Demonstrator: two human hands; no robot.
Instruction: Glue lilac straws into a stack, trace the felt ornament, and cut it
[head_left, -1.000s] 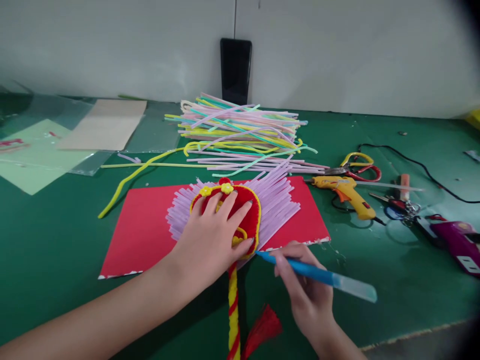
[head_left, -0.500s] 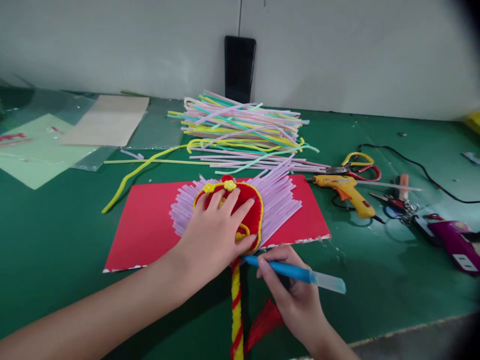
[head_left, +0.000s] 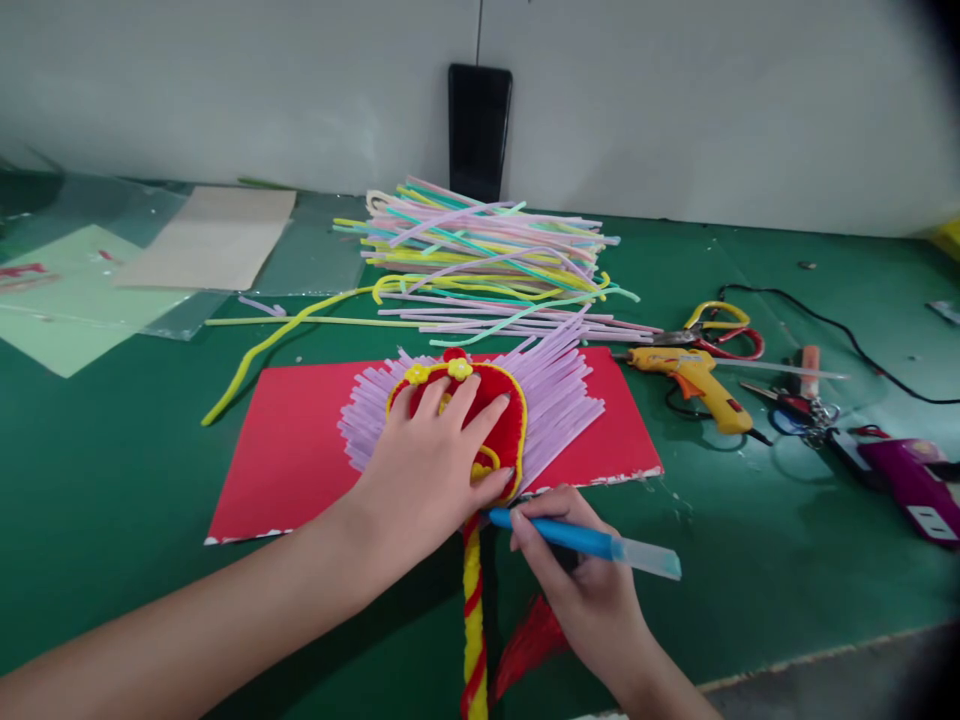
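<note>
My left hand (head_left: 427, 450) lies spread over a red, fan-shaped fuzzy piece (head_left: 504, 420) with a yellow edge and small yellow flowers along its top. Lilac pipe cleaners (head_left: 559, 405) fan out from under that piece on both sides. A yellow handle wound with red (head_left: 472, 610) runs down from it toward me. Just right of the handle's top, my right hand (head_left: 589, 590) grips a blue pen (head_left: 570, 535) with a translucent end. Its tip points at the lower edge of the red piece; whether they touch is hard to see. A red tassel (head_left: 532, 640) lies beside the handle.
Red card (head_left: 300, 440) lies beneath the work. A pile of coloured pipe cleaners (head_left: 487, 240) sits behind, before a leaning phone (head_left: 480, 130). To the right are a yellow glue gun (head_left: 690, 380), red-and-yellow-handled pliers (head_left: 724, 335), keys (head_left: 814, 420) and a purple object (head_left: 911, 480).
The pen has shifted slightly, its translucent end moving a little left and up along with the right-hand fingers. My left hand stays in place on the red piece.
</note>
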